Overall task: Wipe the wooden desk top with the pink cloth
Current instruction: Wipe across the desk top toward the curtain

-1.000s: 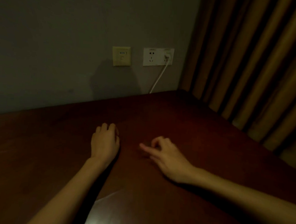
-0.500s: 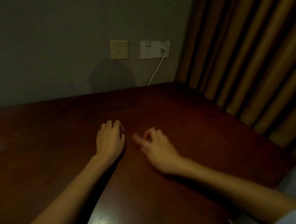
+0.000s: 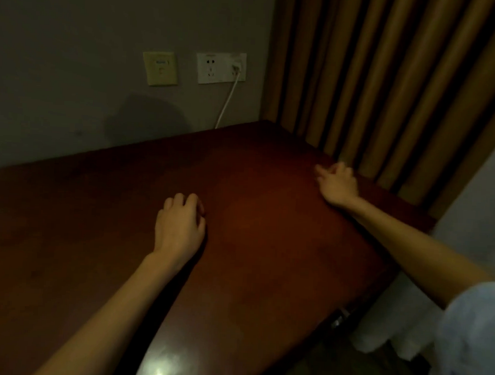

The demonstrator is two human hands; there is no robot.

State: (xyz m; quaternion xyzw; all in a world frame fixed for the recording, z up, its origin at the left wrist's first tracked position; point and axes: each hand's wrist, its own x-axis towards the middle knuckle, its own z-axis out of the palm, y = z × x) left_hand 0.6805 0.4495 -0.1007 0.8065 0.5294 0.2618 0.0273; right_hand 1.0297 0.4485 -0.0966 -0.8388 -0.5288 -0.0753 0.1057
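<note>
Fingers point(image 3: 179, 201) of the left hand point(image 3: 179, 226) are curled down on the desk point(image 3: 266, 240); whether anything is held under them cannot be told. On the right hand point(image 3: 338, 186) they are loosely bent, and nothing is held. That hand has been moved away from the left one, out to the desk edge by the curtain point(image 3: 389, 80). No pink cloth is seen, so wiping is likely not started. Counted: two hands, one desk, one curtain, one yellow wall plate point(image 3: 160, 67), one white socket plate point(image 3: 221, 67), one white cord point(image 3: 226, 106).
</note>
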